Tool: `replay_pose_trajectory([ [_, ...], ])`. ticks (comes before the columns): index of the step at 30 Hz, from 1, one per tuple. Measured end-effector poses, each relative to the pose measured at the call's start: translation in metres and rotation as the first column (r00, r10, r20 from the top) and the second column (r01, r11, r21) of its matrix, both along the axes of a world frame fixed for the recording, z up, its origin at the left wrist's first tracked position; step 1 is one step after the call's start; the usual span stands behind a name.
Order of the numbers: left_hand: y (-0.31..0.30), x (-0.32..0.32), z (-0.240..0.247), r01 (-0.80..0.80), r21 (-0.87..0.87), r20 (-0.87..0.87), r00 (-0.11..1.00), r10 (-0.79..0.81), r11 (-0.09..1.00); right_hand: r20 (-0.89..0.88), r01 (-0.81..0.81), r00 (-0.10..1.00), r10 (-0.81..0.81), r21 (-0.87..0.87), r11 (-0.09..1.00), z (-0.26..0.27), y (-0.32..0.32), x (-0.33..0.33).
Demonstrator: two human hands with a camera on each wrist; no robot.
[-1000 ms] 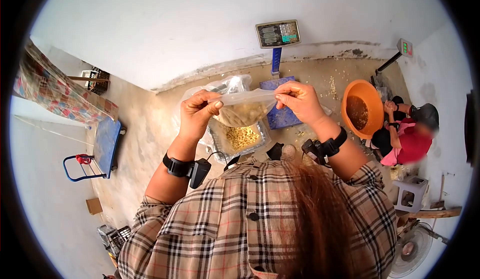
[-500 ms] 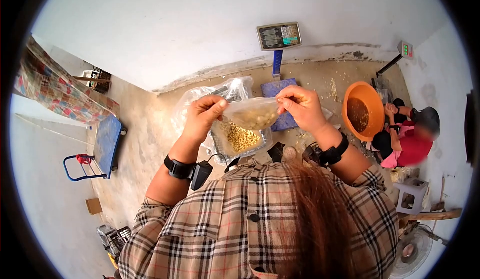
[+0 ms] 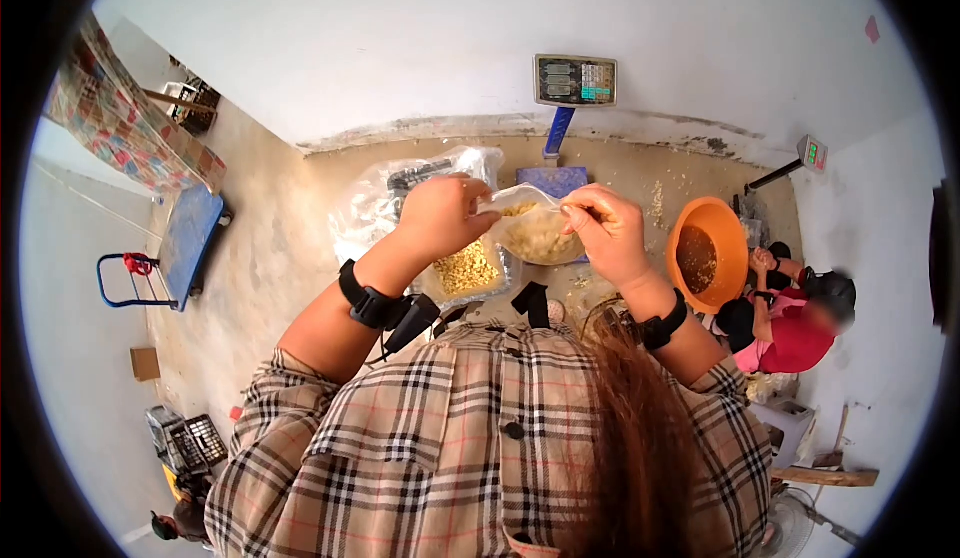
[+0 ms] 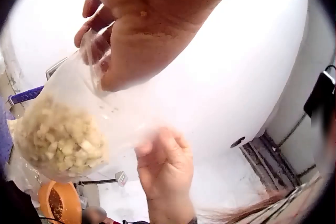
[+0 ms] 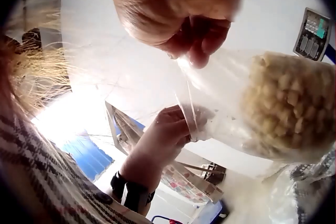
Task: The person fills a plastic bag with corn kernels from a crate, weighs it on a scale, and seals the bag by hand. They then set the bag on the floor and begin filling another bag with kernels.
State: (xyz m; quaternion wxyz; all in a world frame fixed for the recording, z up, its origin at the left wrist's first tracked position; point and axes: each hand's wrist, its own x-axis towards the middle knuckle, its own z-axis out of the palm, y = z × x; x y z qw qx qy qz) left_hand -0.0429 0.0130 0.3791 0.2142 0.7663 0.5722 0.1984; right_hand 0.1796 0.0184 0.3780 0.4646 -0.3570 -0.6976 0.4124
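Between the two hands hangs a clear plastic bag (image 3: pixel 540 236), its lower part full of pale yellow chopped pieces (image 4: pixel 65 142). My left hand (image 3: pixel 445 220) holds the left side of the bag's mouth, fingers bent at the rim in the left wrist view. On the other side my right hand (image 3: pixel 612 236) pinches the rim between thumb and fingers. The mouth of the bag gapes between them. Below, a plastic-lined crate (image 3: pixel 512 276) holds a heap of similar yellow pieces (image 3: pixel 468 270), partly hidden by the left hand and the bag.
A blue platform scale (image 3: pixel 552 180) with a display (image 3: pixel 577 80) stands ahead by the wall. To the right are an orange tub (image 3: pixel 735 258) and a seated person (image 3: pixel 795 333). A blue trolley (image 3: pixel 190 238) is at the left. Crumpled clear plastic (image 3: pixel 365 213) lies beside the crate.
The bag's rim, stretched nearly straight before, now gapes. My left hand has moved right, closer to the right hand, and turned. The head view has shifted.
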Motion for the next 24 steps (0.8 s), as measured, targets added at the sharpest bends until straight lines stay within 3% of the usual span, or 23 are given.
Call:
replay_pose_trajectory([
  [3,0.005,0.005,-0.008,0.021,0.338,-0.014,1.000,-0.018,0.941,-0.035,0.024,0.999,-0.025,-0.031,0.999,-0.005,0.001,0.000],
  [6,0.009,0.008,-0.008,0.020,0.485,0.049,0.998,-0.051,0.874,-0.050,0.046,0.998,-0.047,-0.028,0.999,-0.010,0.003,0.001],
  [9,0.005,0.015,-0.003,-0.051,0.436,0.127,0.992,-0.006,0.899,-0.073,0.065,0.995,-0.069,-0.059,0.996,-0.014,0.005,0.002],
  [12,0.006,0.005,-0.006,0.022,0.348,-0.005,1.000,-0.022,0.937,-0.079,0.096,0.992,-0.103,-0.092,0.991,-0.016,0.008,0.003],
  [15,0.012,-0.015,-0.024,0.081,0.148,-0.015,0.997,-0.080,0.986,-0.059,0.103,0.992,-0.109,-0.093,0.990,-0.016,0.011,0.007],
  [18,0.015,-0.026,-0.012,0.108,-0.002,-0.038,0.993,-0.108,0.994,0.003,0.092,0.996,-0.092,-0.078,0.993,-0.017,0.012,0.013],
  [19,0.018,-0.028,-0.013,0.123,0.065,-0.080,0.990,-0.118,0.990,0.013,0.095,0.995,-0.094,-0.090,0.991,-0.014,0.012,0.012],
  [20,0.020,-0.029,-0.012,0.082,-0.077,0.167,0.984,-0.069,0.994,0.024,0.097,0.995,-0.095,-0.102,0.990,-0.012,0.011,0.012],
  [22,0.023,-0.032,-0.008,0.096,-0.355,0.582,0.801,0.139,0.930,-0.089,0.122,0.986,-0.138,-0.171,0.978,-0.011,0.011,0.011],
  [23,0.026,-0.038,-0.009,0.212,-0.440,0.727,0.654,0.208,0.872,-0.145,0.129,0.976,-0.160,-0.206,0.970,-0.011,0.011,0.010],
  [24,0.025,-0.042,-0.010,0.231,-0.388,0.779,0.600,0.183,0.892,-0.171,0.112,0.974,-0.150,-0.215,0.970,-0.009,0.012,0.009],
])
